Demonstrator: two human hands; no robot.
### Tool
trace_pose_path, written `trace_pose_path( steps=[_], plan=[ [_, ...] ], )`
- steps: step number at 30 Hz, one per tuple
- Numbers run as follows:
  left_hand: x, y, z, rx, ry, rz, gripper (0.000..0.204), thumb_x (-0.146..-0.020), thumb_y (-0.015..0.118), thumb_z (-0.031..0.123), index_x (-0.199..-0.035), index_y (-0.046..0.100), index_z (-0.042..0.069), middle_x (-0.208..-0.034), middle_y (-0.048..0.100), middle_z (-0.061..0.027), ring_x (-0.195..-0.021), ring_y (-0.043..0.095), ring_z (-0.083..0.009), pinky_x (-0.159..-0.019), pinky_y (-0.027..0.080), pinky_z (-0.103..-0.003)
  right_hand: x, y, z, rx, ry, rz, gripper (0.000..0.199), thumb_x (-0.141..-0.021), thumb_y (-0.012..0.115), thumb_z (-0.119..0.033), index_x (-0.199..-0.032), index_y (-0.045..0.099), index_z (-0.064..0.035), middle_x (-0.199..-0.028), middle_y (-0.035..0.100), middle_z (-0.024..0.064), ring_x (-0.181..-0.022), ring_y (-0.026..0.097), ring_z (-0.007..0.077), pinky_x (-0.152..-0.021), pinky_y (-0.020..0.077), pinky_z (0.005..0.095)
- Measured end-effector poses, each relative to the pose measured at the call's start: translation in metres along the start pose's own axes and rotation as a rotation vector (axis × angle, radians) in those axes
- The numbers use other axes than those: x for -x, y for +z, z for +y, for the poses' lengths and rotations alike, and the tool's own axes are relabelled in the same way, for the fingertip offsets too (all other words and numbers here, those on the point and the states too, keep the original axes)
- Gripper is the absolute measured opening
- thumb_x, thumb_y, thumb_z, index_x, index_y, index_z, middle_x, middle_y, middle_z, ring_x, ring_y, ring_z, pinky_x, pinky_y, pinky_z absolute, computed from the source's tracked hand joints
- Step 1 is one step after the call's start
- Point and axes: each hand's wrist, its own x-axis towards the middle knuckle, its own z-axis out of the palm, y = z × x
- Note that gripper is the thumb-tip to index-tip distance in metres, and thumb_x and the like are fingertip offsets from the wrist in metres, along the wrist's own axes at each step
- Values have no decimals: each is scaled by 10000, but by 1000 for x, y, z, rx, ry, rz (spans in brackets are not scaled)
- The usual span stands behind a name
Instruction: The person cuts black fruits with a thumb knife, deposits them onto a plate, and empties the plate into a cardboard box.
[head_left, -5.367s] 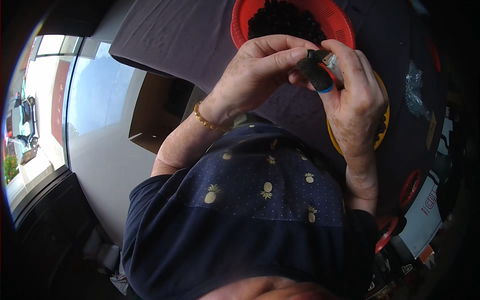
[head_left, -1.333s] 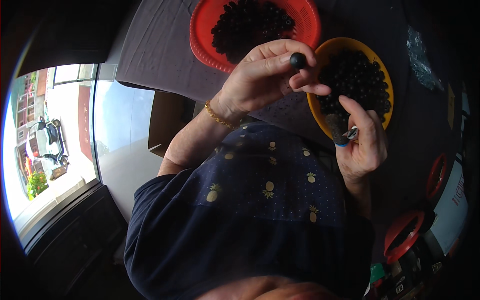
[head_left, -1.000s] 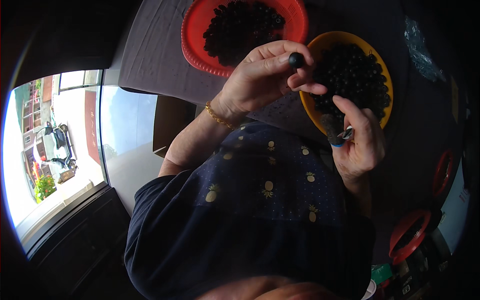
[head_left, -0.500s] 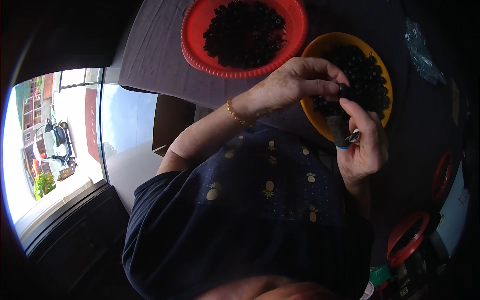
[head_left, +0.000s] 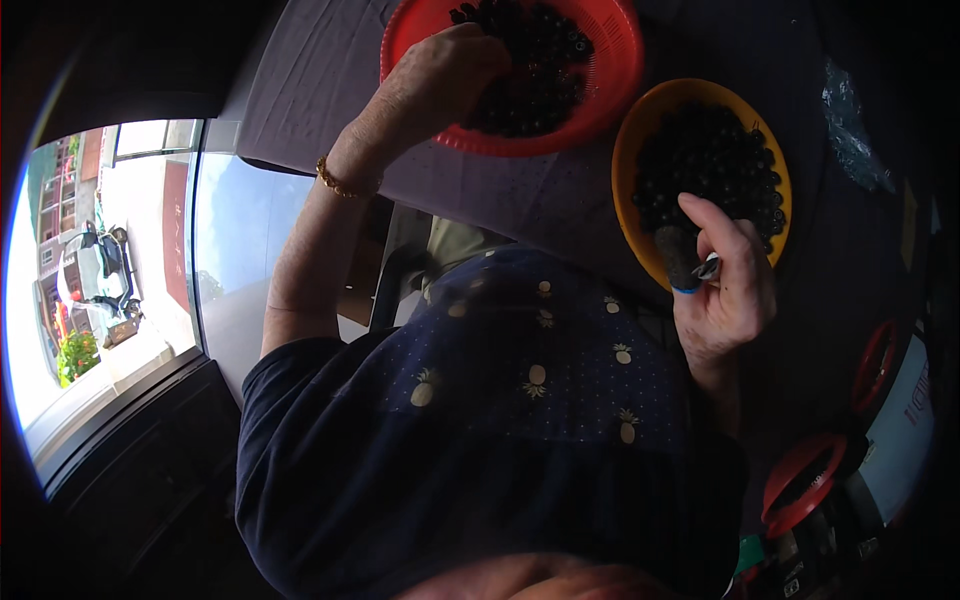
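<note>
**Left hand in the red bowl, right hand holding a small tool**

We see our left hand (head_left: 435, 85) reaching up into the red bowl (head_left: 610, 95), fingers curled down among the dark round fruits (head_left: 535, 70) heaped there. The fingertips are buried in the pile, so we cannot tell whether they have closed on a fruit or merely rest on the heap. A gold bracelet (head_left: 338, 183) circles that wrist, just behind the hand.

Our right hand (head_left: 725, 290) is held lower, at the near rim of the orange bowl (head_left: 630, 160). Its fingers are closed around a small tool (head_left: 683, 262) with a dark shaft, a blue end and a bit of bright metal showing between thumb and forefinger. The forefinger points up over the bowl's edge, its tip touching or just above the dark fruits in the orange bowl (head_left: 710, 165); we cannot tell which.

The two bowls stand just beside each other on a dark grey cloth (head_left: 320, 100), the red one beyond the left fingers, the orange one beyond the right fingers. Between our hands and beneath them lies our navy shirt (head_left: 500, 420) with its small pineapple print. Further to the right of the right fingers lies a crumpled clear plastic bag (head_left: 850, 125), and well below them a red ring-shaped object (head_left: 800, 485) near the edge of view.
</note>
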Motion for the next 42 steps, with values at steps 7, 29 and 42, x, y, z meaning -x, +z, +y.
trace_pose_path(
  steps=[7,29,42],
  plan=[
    [-5,20,-14,-241,-123,-348,174,-771,598,145,-932,606,77,-917,598,-96,-835,609,-260,-704,518,-346,-2,5,-4,20,15,-33,185,-813,584,-78,-946,618,47,-759,638,35,-481,464,78,-408,364,209],
    [21,19,13,1898,-124,123,366,-887,497,206,-1123,500,-73,-920,567,-97,-657,545,-92,-713,551,-317,-38,44,-8,-115,43,-107,225,-759,646,5,-982,627,29,-696,539,11,-527,406,52,-447,321,180],
    [31,35,42,2168,-241,370,216,-904,525,165,-1035,588,6,-819,566,-49,-691,527,-91,-775,540,-352,-69,72,-18,96,82,-285,238,-842,595,-119,-1069,584,-49,-852,605,75,-749,616,204,-618,498,306]
  ],
)
